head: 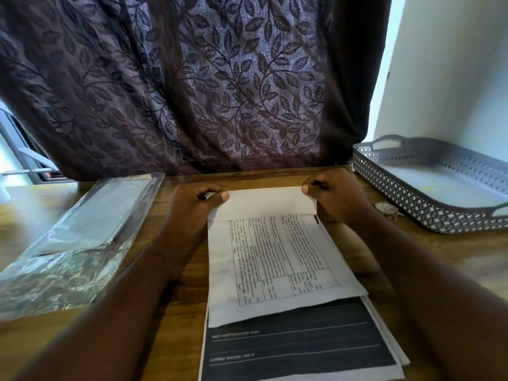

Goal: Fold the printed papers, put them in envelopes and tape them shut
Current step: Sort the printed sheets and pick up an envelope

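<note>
A printed sheet with a table of text lies on top of a stack of printed papers in the middle of the wooden desk. Its far end is turned over toward me, showing a blank white flap. My left hand pinches the flap's far left corner, thumb on top. At the far right corner my right hand pinches it the same way. A clear plastic pack of envelopes lies on the desk to the left.
A grey perforated tray with handles stands at the right edge of the desk. A small roll, possibly tape, lies just in front of it beside my right wrist. A dark leaf-patterned curtain hangs behind the desk.
</note>
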`<state>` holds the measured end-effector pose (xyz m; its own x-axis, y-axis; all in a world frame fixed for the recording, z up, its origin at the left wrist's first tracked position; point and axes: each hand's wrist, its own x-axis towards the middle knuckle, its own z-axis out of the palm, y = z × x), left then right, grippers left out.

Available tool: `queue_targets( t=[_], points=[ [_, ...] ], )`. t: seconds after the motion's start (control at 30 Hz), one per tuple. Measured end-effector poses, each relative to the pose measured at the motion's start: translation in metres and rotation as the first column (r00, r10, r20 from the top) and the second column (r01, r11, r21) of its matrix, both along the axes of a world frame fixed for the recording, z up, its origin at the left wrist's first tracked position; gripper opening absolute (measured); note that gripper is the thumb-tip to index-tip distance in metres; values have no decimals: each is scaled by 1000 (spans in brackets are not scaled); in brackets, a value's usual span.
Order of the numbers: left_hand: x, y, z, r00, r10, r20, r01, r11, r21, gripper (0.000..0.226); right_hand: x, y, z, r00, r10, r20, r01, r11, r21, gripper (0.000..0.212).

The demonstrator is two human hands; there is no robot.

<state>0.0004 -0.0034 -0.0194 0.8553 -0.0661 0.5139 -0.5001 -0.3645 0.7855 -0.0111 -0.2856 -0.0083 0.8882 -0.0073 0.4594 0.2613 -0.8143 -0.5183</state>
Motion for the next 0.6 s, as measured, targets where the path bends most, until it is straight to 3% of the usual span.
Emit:
queue_targets(
  t=[0.27,0.33,0.4,0.47,0.6],
  points=[
    [3,8,6,1000,22,6,-23,990,141,13,1,-4,-3,999,38,-14,-31,937,348,6],
    [4,9,5,980,150,132,-176,962,211,10,-3,2,1,998,51,41,-62,937,343,4],
    [4,9,9,902,180,393,-334,867,369,32,-8,12,7,991,48,127,-85,949,303,2],
    [1,0,17,876,52,480,-302,835,461,43,-14,27,12,977,77,201,-132,952,275,4],
    [-15,-32,24,872,-145,467,-126,857,500,30,-28,56,14,935,202,292,-251,957,143,4]
  ],
)
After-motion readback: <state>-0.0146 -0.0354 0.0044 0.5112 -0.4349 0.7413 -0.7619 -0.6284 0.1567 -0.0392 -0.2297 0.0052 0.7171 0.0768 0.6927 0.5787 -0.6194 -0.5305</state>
